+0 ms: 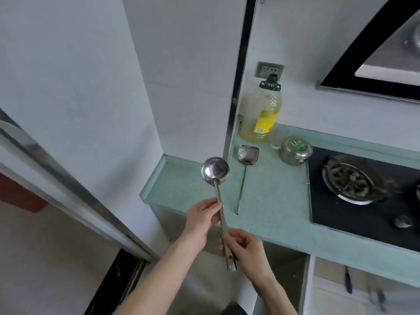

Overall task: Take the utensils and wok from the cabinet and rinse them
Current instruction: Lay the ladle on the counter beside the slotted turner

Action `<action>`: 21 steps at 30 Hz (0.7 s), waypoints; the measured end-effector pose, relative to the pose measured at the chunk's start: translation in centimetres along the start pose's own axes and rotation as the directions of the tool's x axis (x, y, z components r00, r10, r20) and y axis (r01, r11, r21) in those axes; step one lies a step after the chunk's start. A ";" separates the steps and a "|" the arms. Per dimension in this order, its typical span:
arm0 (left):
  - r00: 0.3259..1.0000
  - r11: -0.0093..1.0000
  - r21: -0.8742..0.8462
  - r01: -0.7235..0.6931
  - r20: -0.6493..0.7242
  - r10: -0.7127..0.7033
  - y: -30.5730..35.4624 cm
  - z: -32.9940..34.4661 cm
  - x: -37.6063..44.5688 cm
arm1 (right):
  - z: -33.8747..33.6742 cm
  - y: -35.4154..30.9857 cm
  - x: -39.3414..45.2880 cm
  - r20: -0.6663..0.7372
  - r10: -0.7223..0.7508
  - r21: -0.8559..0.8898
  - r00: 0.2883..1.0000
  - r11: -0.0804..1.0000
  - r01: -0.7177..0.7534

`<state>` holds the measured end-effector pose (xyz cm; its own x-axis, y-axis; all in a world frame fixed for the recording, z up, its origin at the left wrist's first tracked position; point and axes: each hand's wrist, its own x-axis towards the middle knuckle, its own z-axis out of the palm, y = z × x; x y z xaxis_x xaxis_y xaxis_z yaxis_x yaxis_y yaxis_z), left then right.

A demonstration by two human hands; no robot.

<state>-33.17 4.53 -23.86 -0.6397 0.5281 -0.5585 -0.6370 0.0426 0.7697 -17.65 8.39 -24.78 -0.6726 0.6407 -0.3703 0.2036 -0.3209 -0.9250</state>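
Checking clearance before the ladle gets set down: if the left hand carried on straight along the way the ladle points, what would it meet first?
Probably the counter's left end, then the white wall. The left hand and ladle aim up-left, passing left of the spatula. Depth is unclear.

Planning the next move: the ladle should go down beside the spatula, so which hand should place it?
Probably the right hand: it grips the ladle handle's end, nearer the spatula; the left hand is farther.

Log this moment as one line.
hands: left and right grip ladle handle | spatula: on counter | wok: unseen
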 end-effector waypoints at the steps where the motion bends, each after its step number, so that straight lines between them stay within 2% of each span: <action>1: 1.000 1.000 0.025 0.013 0.022 -0.014 -0.2 0.7 0.6 | -0.5 0.0 0.2 -0.027 -0.006 -0.009 1.000 1.000 0.006; 6: 0.990 0.991 0.133 0.027 0.134 -0.044 -1.0 4.9 2.8 | -2.9 0.3 1.4 -0.186 0.000 0.010 0.983 1.000 0.002; 10: 0.985 0.977 0.211 0.019 0.166 -0.055 -1.4 8.4 5.3 | -5.4 0.3 3.8 -0.267 -0.021 -0.051 0.964 0.999 0.008; 21: 0.983 0.945 0.326 0.020 0.165 -0.078 -1.6 18.6 13.0 | -14.1 -1.9 13.2 -0.283 -0.005 -0.124 0.959 0.992 -0.032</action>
<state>-32.46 27.15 -26.62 -0.5080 0.6560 -0.5582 -0.4747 0.3276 0.8169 -16.90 27.34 -29.09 -0.4444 0.8136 -0.3750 0.3115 -0.2521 -0.9162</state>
